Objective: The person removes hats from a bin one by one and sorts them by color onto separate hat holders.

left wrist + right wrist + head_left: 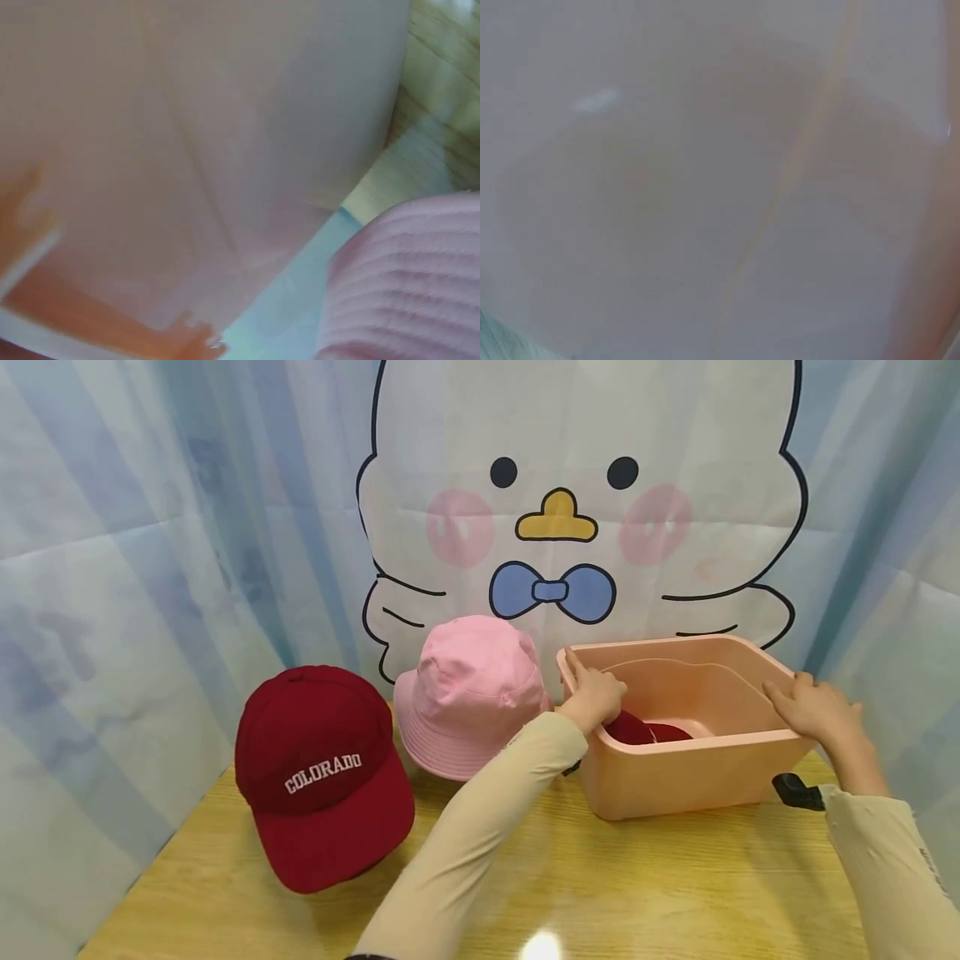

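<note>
I have both hands on the pink tub (675,777) at the right of the bench (600,893): left hand (596,693) curled over its left rim, right hand (813,706) over the right. The smooth, rigid plastic could slip or tilt, spilling the dark red cap (645,731) inside. To the left sit a soft pink bucket hat (468,693) and a Colorado cap (322,768).

Your head view bright, even, sharp; overhead lamp glare spot on table (542,945) near bottom edge; soft shadows under caps. Your wrist views too close: both heavily blurred, washed pink, tub (187,150) wall out of focus.
</note>
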Action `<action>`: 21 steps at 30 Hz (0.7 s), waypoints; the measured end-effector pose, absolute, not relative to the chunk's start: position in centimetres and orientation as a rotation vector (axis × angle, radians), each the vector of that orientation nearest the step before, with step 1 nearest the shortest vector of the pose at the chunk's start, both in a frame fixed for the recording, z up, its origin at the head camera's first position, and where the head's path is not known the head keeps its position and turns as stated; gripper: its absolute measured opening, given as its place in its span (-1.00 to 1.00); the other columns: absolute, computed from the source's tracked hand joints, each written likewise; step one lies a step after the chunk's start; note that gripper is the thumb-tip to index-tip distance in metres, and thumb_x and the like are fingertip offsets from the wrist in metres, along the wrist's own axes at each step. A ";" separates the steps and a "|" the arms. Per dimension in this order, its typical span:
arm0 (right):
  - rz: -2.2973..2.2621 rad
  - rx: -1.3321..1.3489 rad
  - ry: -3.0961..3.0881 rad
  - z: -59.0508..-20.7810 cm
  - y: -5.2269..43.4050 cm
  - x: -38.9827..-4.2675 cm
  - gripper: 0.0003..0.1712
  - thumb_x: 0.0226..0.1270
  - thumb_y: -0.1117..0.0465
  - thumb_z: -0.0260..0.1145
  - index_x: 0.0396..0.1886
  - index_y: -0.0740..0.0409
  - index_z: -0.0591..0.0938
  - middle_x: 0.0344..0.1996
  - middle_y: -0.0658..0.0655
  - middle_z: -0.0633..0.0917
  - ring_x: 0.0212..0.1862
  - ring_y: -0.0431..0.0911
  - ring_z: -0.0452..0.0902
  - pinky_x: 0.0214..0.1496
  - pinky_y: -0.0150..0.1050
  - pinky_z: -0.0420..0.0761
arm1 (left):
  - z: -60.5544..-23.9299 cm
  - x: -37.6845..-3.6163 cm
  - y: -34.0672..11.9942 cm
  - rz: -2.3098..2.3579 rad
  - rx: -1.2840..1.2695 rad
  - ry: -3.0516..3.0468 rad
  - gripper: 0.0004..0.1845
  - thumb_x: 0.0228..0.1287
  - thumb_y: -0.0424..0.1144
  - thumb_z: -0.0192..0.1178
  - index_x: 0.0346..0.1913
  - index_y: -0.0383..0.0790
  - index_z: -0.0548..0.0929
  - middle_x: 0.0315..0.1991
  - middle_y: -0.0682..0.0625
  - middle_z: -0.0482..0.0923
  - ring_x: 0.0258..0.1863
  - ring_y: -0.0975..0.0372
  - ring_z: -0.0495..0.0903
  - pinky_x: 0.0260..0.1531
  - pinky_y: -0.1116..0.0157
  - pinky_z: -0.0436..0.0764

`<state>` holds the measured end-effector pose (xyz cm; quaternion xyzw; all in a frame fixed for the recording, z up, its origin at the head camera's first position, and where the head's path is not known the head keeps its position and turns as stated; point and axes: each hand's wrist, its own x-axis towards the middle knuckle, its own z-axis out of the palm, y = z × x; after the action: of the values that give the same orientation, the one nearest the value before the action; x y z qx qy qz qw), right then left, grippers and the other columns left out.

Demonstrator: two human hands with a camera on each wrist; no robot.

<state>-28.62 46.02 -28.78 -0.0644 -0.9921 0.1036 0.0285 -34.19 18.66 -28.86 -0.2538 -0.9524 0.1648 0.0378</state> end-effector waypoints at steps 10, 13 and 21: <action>0.339 -0.195 -3.047 -28.9 45.8 -28.7 0.04 0.30 -0.29 -0.46 0.19 0.72 -0.08 0.00 0.74 0.14 -0.02 0.56 0.08 -0.11 0.50 -0.03 | -28.5 -33.7 18.5 0.583 -0.787 -2.869 -0.67 0.35 -0.19 -0.22 -0.08 0.28 0.52 -0.15 0.27 0.56 -0.04 0.35 0.50 0.17 -0.25 -0.04; 0.353 -0.192 -3.051 -29.0 45.8 -28.7 0.03 0.30 -0.29 -0.46 0.20 0.71 -0.08 0.02 0.74 0.12 -0.01 0.56 0.06 -0.10 0.51 -0.06 | -28.9 -33.8 18.4 0.595 -0.826 -2.790 -0.68 0.34 -0.20 -0.20 -0.07 0.27 0.52 -0.15 0.27 0.56 -0.08 0.34 0.51 0.13 -0.21 0.08; 0.349 -0.195 -3.027 -29.0 45.8 -28.7 0.03 0.30 -0.29 -0.44 0.19 0.72 -0.05 0.01 0.74 0.14 -0.02 0.56 0.09 -0.10 0.51 -0.03 | -28.2 -33.8 18.3 0.525 -0.922 -2.592 -0.67 0.29 -0.25 -0.11 -0.01 0.23 0.51 -0.03 0.24 0.54 -0.11 0.21 0.53 0.08 -0.07 0.26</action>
<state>-28.67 45.83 -29.01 -0.0639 -0.9904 0.1142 0.0440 -33.75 18.26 -28.25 -0.3243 -0.9120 0.1848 0.1698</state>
